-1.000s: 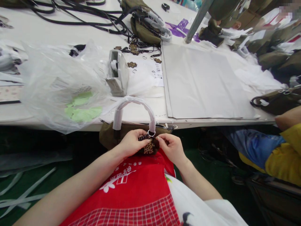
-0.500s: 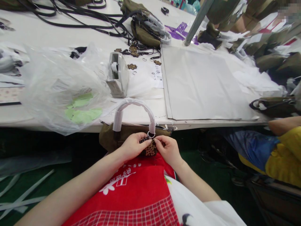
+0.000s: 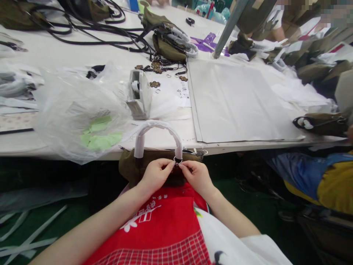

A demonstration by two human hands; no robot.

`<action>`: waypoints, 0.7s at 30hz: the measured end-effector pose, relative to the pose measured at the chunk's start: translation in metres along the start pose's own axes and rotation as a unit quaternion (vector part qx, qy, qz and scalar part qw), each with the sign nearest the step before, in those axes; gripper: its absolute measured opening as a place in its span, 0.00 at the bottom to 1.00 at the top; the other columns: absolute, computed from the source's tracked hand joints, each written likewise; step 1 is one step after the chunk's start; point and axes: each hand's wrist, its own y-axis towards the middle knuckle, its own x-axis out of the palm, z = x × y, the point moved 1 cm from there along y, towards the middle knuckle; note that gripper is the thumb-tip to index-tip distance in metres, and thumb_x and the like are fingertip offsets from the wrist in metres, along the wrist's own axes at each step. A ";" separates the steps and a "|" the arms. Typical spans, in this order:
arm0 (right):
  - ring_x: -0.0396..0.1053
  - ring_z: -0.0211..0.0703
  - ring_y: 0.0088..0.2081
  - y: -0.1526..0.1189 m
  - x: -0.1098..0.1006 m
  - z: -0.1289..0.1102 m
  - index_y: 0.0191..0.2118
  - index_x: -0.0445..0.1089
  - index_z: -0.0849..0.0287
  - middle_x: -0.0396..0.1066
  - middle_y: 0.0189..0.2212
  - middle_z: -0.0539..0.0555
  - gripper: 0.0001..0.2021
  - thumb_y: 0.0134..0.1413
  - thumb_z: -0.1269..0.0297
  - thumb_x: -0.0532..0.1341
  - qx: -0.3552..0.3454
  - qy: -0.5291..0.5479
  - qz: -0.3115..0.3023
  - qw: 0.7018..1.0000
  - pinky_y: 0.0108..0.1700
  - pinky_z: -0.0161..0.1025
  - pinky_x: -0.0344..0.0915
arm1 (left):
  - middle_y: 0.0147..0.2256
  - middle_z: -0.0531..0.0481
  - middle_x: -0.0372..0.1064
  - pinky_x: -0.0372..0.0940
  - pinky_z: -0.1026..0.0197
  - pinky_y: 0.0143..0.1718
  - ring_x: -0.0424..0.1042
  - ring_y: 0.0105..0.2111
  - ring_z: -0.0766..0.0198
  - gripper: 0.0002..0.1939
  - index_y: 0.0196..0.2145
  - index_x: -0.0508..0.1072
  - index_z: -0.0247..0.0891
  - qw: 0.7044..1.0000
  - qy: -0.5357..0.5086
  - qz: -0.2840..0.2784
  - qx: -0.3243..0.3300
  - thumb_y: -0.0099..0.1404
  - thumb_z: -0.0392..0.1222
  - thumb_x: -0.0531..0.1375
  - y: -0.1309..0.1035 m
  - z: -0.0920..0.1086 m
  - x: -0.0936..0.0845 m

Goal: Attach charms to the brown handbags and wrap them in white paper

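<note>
Olive bag (image 3: pixel 151 154), partly hidden behind hands (image 3: pixel 156 175), pinched piece (image 3: pixel 176 166) unclear

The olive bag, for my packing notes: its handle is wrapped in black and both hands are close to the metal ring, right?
Not black: the head view shows the handle of the olive bag wrapped in white. The left hand and right hand are indeed close to the metal ring.

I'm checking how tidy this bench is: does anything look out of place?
Pale strips lie crossed on the floor, perhaps dropped scraps; a clear plastic bag sags over the table's front edge.
</note>
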 end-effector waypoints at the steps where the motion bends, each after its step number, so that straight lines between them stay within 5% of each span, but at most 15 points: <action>1: 0.75 0.43 0.32 0.000 -0.001 0.000 0.35 0.77 0.54 0.79 0.31 0.50 0.08 0.60 0.64 0.59 0.003 0.002 -0.006 1.000 0.35 0.36 0.66 | 0.31 0.48 0.78 0.66 0.59 0.36 0.74 0.32 0.58 0.14 0.29 0.79 0.38 0.999 0.027 0.021 0.023 0.62 0.49 0.57 -0.001 0.002 -0.001; 5: 0.73 0.41 0.31 0.000 -0.004 -0.001 0.37 0.76 0.55 0.77 0.28 0.50 0.09 0.62 0.63 0.57 0.013 0.012 -0.012 1.000 0.34 0.35 0.65 | 0.34 0.47 0.77 0.67 0.60 0.39 0.74 0.35 0.60 0.14 0.35 0.78 0.38 0.991 0.027 0.112 0.061 0.65 0.48 0.56 -0.002 0.010 -0.007; 11: 0.73 0.42 0.35 0.000 -0.003 -0.005 0.37 0.75 0.56 0.77 0.33 0.51 0.08 0.61 0.66 0.58 -0.004 0.008 0.005 1.000 0.39 0.36 0.66 | 0.31 0.46 0.77 0.62 0.67 0.23 0.67 0.22 0.70 0.17 0.32 0.75 0.34 0.974 -0.205 0.059 -0.070 0.60 0.53 0.60 0.007 0.014 -0.005; 21: 0.74 0.43 0.36 0.001 -0.003 0.000 0.38 0.75 0.54 0.78 0.34 0.51 0.07 0.60 0.68 0.59 0.004 -0.010 0.012 1.000 0.40 0.37 0.66 | 0.30 0.48 0.79 0.68 0.61 0.31 0.75 0.27 0.61 0.11 0.34 0.79 0.38 0.997 0.061 0.043 0.004 0.60 0.44 0.59 0.009 -0.003 -0.010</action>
